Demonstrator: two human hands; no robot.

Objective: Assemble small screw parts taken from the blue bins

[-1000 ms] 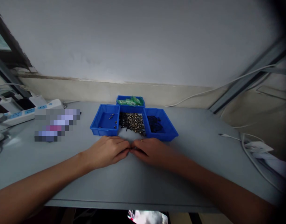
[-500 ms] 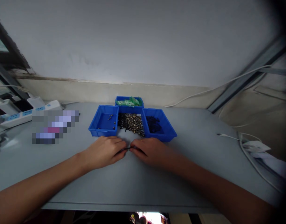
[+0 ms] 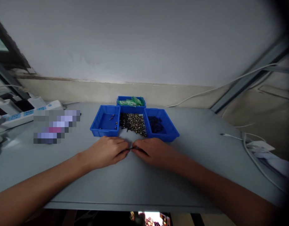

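My left hand and my right hand rest on the grey table, fingertips meeting in a pinch around a small dark thin part that I cannot make out. Just beyond them lies a loose pile of small metal pieces. A blue tray on the left holds a few small parts. Another blue tray on the right holds dark parts. Behind the pile, a third blue tray holds green pieces.
A white power strip and a blurred patch lie at the left. White cables and an adapter lie at the right. A wall rises close behind the table.
Both hands stay pinched together at the same spot. The view has shifted slightly.
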